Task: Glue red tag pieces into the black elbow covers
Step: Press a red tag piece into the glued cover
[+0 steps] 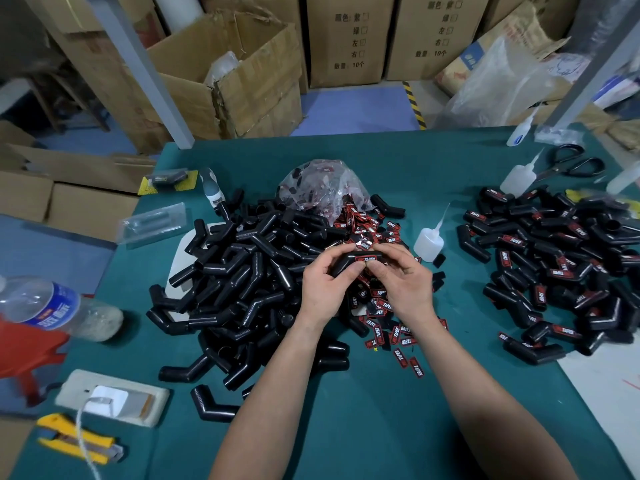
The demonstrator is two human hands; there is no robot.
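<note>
Black cover [341, 267] clamped in the left grip [323, 289] so the right grip [403, 282] can pinch the red tag [366, 259] flat; glue [427, 242] waits just right, handy.

Black cover [341, 266], red tag [366, 259], teal table [381, 410]

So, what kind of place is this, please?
Probably a small workshop or warehouse assembly bench: stacked cartons behind, a heap of black covers on the green table, and a glue bottle close by.

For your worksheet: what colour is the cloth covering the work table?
Teal green table cloth, best in the head view.
</note>
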